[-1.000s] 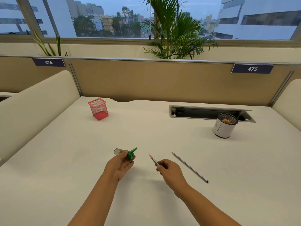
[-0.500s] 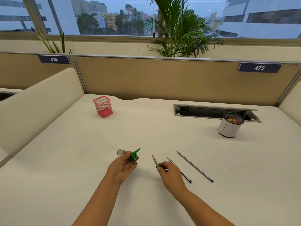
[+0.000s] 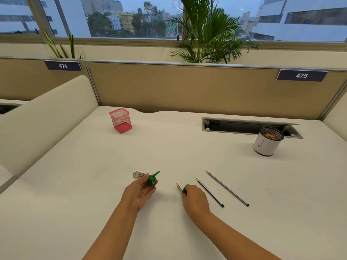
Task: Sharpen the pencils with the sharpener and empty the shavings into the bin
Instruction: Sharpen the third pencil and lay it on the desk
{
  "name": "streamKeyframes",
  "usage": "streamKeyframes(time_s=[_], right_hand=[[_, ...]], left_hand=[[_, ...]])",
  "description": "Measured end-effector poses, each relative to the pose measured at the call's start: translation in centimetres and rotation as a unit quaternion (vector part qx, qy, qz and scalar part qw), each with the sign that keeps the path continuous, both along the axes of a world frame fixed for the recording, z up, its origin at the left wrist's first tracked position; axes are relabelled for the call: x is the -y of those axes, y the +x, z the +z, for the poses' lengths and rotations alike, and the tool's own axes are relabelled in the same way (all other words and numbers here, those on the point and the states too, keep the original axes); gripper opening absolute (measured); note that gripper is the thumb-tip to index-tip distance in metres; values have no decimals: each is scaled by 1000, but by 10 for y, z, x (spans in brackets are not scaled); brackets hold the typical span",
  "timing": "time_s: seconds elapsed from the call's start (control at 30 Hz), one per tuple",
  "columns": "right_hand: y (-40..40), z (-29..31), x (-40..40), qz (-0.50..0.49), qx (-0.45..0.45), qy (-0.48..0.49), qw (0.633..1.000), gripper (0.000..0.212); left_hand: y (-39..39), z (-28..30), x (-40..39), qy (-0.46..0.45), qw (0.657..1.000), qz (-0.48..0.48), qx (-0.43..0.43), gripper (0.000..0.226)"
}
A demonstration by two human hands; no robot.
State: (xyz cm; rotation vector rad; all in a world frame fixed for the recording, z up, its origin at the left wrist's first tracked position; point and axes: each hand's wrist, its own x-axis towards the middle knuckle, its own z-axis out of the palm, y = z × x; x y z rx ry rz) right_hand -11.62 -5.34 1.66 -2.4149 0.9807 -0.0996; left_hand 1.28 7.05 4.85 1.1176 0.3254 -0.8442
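Left hand (image 3: 139,192) palm-up cradling sharpener (image 3: 146,177), right hand (image 3: 194,198) knuckles-up pinching pencil (image 3: 179,187)

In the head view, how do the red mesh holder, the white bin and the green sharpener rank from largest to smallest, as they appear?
1. White bin and red mesh holder: look alike, not ranked.
2. Green sharpener, in the left hand: smallest.

Two pencils (image 3: 221,190) lie right of the sharpener (image 3: 148,178); bin (image 3: 267,141) far right, apparently behind.
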Motion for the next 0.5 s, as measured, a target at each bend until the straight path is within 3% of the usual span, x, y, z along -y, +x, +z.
streamKeyframes(time_s=[0.17,0.5], right_hand=[[1,-5,-3,26,-18,-43,999,26],[-3,-3,-5,-12,18,-28,999,27]], left_hand=[[3,-1,-6,1,1000,-2,1,5],[4,4,-4,3,1000,-24,-3,5]])
